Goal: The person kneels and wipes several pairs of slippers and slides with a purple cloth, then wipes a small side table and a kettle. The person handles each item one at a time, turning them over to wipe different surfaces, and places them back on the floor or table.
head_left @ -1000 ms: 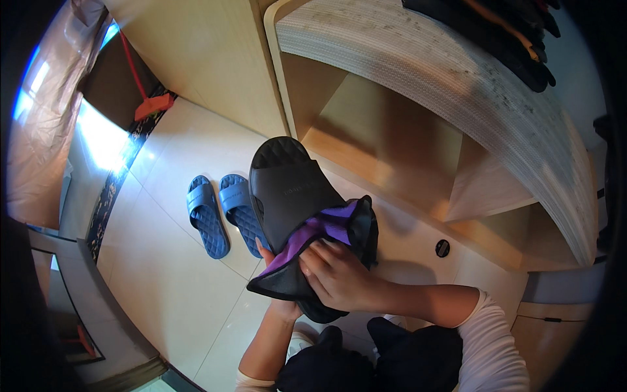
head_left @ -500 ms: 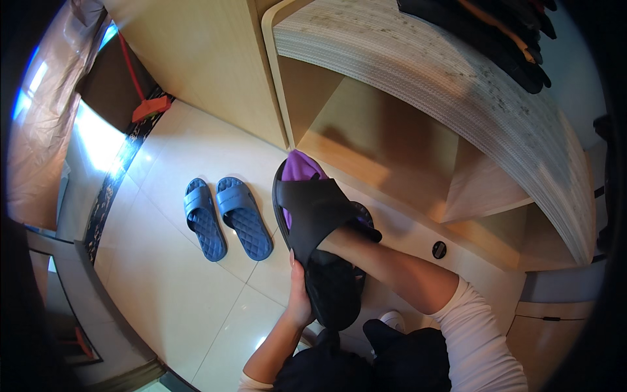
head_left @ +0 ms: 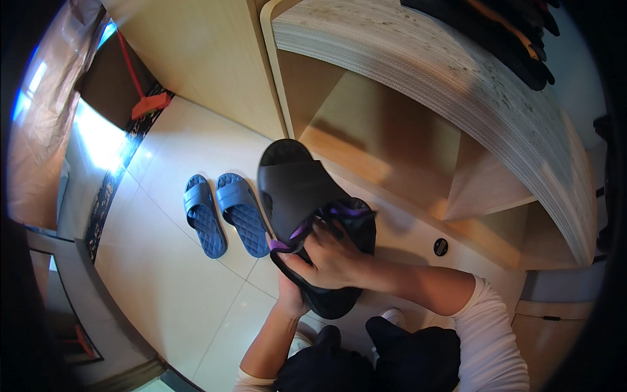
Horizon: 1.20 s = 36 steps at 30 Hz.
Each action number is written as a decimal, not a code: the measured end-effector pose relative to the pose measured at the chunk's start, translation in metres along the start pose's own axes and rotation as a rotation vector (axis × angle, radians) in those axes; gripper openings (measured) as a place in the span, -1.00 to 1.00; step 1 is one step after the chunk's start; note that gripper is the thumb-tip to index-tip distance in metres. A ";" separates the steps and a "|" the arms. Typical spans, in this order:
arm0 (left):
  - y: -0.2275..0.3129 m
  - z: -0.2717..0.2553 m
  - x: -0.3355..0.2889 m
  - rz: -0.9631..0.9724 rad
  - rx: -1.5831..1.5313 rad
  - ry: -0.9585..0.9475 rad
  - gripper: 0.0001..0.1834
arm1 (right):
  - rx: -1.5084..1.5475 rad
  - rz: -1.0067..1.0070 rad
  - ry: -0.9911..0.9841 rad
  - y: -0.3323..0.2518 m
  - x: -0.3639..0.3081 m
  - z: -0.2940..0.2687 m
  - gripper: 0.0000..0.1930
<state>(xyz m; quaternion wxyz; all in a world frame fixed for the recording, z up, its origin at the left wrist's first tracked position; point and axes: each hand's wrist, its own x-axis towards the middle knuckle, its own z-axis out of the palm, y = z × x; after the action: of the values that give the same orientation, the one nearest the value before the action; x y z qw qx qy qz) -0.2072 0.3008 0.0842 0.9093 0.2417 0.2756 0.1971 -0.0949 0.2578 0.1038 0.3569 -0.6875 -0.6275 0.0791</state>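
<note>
A large black slide slipper (head_left: 295, 196) is tilted up in front of me, its wide strap facing me. My left hand (head_left: 292, 297) holds it from below near the heel; most of the fingers are hidden behind the sole. My right hand (head_left: 332, 260) is closed on a purple and black cloth (head_left: 353, 210), at the foot opening just behind the strap. Part of the cloth also shows left of that hand. Another black, slipper-like shape (head_left: 367, 238) sits behind, partly covered by the cloth and right hand.
A pair of blue slippers (head_left: 243, 215) stands on the tiled floor to the left. A wooden cabinet with open compartments (head_left: 385, 117) is ahead, shoes (head_left: 483, 32) on its top. A red broom (head_left: 149, 106) leans far left. A small black disc (head_left: 441, 247) lies right.
My right hand has come back out from under the strap, drawing the purple cloth toward the heel. The slipper has shifted slightly up and left, and its toe is now uncovered.
</note>
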 end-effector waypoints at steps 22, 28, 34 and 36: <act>0.018 0.027 0.007 0.246 0.294 0.054 -0.15 | 0.545 0.029 0.011 -0.008 0.025 -0.009 -0.57; 0.043 0.024 -0.008 0.294 0.078 0.065 -0.17 | 0.213 -0.136 0.047 -0.019 0.007 -0.013 -0.47; 0.044 0.026 -0.003 0.376 -0.074 0.099 -0.13 | 0.251 -0.176 -0.080 -0.009 -0.032 -0.008 -0.34; 0.050 0.022 0.002 0.249 -0.367 -0.204 -0.11 | 0.293 -0.145 -0.105 -0.006 -0.043 -0.009 -0.35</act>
<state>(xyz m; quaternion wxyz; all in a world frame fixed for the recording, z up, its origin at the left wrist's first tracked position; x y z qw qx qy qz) -0.2037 0.3353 0.1271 0.9299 0.1233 0.1098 0.3287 -0.1036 0.2146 0.0997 0.4249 -0.5761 -0.6748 0.1796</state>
